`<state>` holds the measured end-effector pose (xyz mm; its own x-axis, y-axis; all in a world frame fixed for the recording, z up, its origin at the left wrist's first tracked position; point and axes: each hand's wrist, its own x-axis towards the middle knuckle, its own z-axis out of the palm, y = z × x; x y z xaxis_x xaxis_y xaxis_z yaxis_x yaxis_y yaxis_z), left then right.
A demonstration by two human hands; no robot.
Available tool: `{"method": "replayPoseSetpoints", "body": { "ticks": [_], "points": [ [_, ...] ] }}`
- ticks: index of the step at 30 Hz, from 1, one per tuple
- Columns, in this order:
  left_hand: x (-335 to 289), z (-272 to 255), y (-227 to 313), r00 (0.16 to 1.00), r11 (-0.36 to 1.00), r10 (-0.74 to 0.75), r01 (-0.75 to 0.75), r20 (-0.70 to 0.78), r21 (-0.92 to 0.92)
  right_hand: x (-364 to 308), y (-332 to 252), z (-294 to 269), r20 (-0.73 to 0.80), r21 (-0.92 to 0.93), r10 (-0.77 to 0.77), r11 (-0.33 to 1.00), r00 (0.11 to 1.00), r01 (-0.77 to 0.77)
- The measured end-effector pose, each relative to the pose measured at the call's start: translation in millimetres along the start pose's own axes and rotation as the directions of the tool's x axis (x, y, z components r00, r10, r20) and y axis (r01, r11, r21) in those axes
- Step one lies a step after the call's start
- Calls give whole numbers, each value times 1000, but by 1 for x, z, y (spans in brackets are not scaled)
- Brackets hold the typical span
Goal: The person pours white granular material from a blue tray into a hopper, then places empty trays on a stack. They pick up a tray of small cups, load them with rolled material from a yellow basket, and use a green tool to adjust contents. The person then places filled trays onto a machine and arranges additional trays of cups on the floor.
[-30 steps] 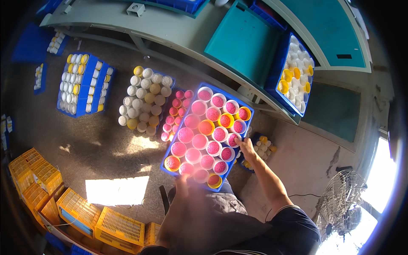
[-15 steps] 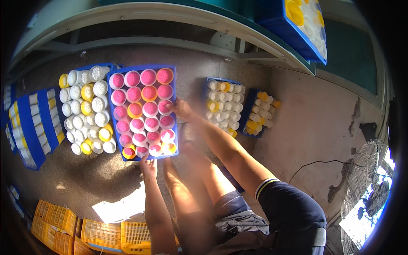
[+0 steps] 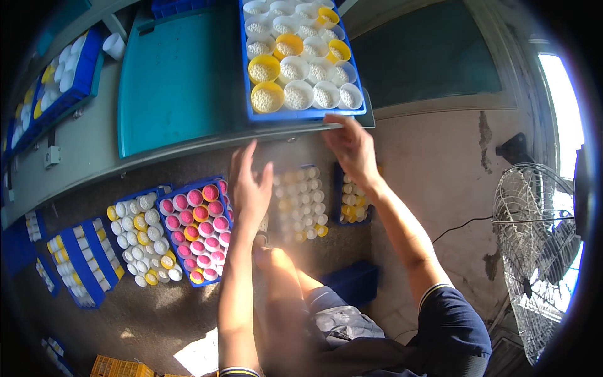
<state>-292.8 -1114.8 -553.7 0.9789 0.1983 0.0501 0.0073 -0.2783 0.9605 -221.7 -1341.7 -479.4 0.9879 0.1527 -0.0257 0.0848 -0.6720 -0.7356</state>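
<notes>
A blue tray (image 3: 306, 115) of white and yellow cups part-filled with white pellets stands at the front edge of the bench. My right hand (image 3: 353, 149) is at the tray's near right edge, fingers apart; whether its fingertips touch the tray cannot be told. Lower and to the left, my left hand (image 3: 251, 188) hangs in the air in front of the bench, open with fingers spread and holding nothing. On the floor beyond my left forearm lies another blue tray (image 3: 183, 250) with cups of pink pellets.
More cup trays stand on the floor, including white-filled cups (image 3: 143, 235) and a tray (image 3: 356, 221) at right. A teal panel (image 3: 179, 81) lies on the bench beside another cup tray (image 3: 81, 85). A wire-caged fan (image 3: 531, 245) stands far right; yellow crates (image 3: 119, 367) sit lower left.
Both hands have let go of the tray with pink-filled cups, which now rests on the floor. They have moved up toward the bench, and the view has shifted to show more of it.
</notes>
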Motion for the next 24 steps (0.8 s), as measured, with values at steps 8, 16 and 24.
{"method": "replayPoseSetpoints", "body": {
  "ticks": [8,16,24],
  "points": [
    [196,83,101,946,852,-246,106,213,513,168,26,-32,247,-261,61,965,967,6],
    [206,106,92,947,793,-277,130,162,596,171,39,-1,79,-360,92,931,993,-58],
    [170,81,149,999,869,-23,-4,48,495,130,-33,-52,-25,-122,90,988,996,-92]
  ]
}}
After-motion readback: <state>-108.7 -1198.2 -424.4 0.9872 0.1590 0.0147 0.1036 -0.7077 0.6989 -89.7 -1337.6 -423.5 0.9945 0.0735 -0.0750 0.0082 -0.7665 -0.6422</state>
